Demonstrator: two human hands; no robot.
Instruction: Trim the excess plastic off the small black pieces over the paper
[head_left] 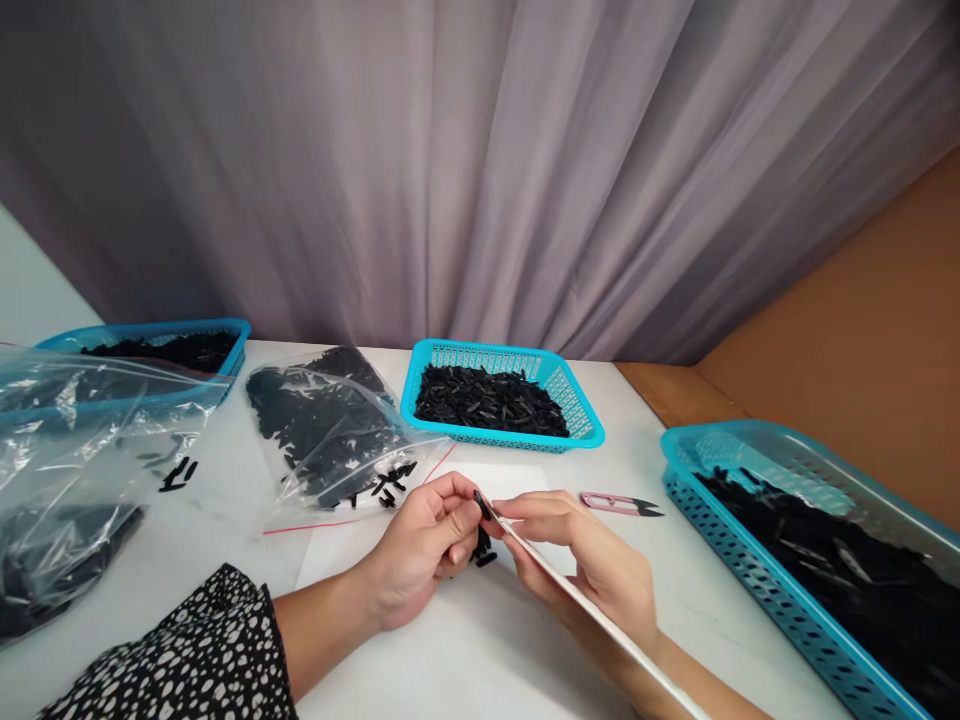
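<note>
Near the front edge of the surface (pixel 480 640), the left hand (pixel 420 550) has its fingers clamped on a small black piece (pixel 482 503), while the right hand (pixel 592 560) pinches a thin white strip (pixel 600 615) against it. Seating the piece well calls for a steady left grip and the strip's tip kept square to it. I count three blue baskets (pixel 574 400), two clear bags (pixel 322 430), one pink snips (pixel 619 503), and perhaps three loose pieces under the hands.

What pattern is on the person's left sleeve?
Black with small white spots, on the sleeve; clearest in the head view, bottom left.
</note>
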